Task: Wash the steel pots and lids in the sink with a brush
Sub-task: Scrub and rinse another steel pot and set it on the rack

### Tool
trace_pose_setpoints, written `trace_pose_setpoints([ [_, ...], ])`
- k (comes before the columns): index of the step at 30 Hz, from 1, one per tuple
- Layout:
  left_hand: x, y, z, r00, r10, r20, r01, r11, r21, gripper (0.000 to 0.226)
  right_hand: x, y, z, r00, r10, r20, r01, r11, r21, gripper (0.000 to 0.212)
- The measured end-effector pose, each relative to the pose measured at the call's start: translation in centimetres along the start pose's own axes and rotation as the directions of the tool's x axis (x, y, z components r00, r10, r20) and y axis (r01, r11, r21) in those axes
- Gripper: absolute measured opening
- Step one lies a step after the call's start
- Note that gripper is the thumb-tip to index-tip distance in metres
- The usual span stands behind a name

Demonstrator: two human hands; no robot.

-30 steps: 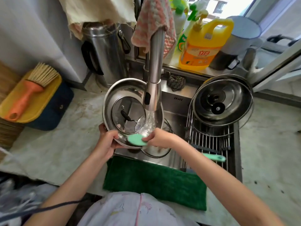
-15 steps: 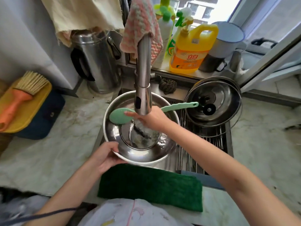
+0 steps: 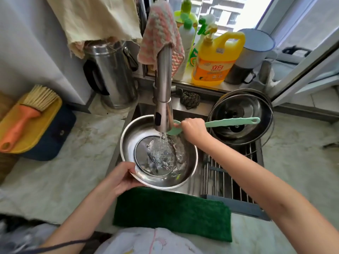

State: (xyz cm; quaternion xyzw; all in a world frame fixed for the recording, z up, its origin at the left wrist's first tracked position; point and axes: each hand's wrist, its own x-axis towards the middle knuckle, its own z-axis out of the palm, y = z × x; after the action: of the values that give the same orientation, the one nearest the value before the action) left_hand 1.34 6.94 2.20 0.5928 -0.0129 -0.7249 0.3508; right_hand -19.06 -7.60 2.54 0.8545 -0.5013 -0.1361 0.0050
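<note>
**Pot and lid under the tap, second pot on the rack**

The marble counter (image 3: 64,162) wraps round the sink (image 3: 194,110), with a green mat (image 3: 170,209) laid over the sink's near edge. A wire rack (image 3: 225,182) spans the right part of the basin.

The steel pot (image 3: 128,140) now being washed sits in the left part of the sink, directly below the tap (image 3: 163,88). Water (image 3: 162,137) runs into it and splashes over a round lid (image 3: 143,154) lying flat inside. A second pot (image 3: 256,107) leans on the far end of the rack, at the right, with what looks like a black-knobbed lid nested in it.

The mint-green brush (image 3: 231,122) lies across the far rim of the pot. Its head is tucked behind the spout and its handle points right, over the second pot.

The left hand (image 3: 122,178) grasps the near rim, thumb on top and fingers curled beneath, steadying the pot. The right hand (image 3: 194,128) is clenched round the brush handle close to the head.

I judge the job to be in mid-course. This pot and lid are being scrubbed or rinsed, and no suds show. The second pot's place on the rack suggests it is draining, but whether it is already clean cannot be told. Left to do, as far as can be seen: finish this pair, tip out the water and set them aside.
</note>
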Motion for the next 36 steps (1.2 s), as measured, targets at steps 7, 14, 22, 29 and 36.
trace_pose_setpoints([
  [7,-0.1,-0.8,0.6,0.996,-0.064,0.059,0.053,0.981,0.184,0.032,0.8,-2.1,1.9,0.616,-0.647,-0.449,0.607,0.753,-0.253,0.03],
  [14,0.2,-2.0,1.3,0.991,-0.126,0.046,0.109,0.955,0.275,0.034,1.6,-1.5,0.3,0.447,-0.83,-0.335,0.716,0.556,-0.423,0.024],
  [22,1.4,-1.0,0.6,0.994,0.103,-0.036,-0.096,0.982,0.162,0.044,-2.1,1.6,1.0,0.983,-0.077,0.168,0.102,0.984,-0.145,0.038],
  [29,3.8,-1.5,0.4,0.975,0.177,-0.136,-0.17,0.984,0.061,0.04,-6.6,-1.3,5.7,0.766,-0.327,0.553,-0.171,0.726,0.666,0.031],
  [36,3.5,-1.9,-0.1,0.987,0.138,-0.08,-0.147,0.982,-0.122,0.032,-8.0,-0.7,8.0,0.873,0.303,0.383,-0.455,0.221,0.863,0.083],
])
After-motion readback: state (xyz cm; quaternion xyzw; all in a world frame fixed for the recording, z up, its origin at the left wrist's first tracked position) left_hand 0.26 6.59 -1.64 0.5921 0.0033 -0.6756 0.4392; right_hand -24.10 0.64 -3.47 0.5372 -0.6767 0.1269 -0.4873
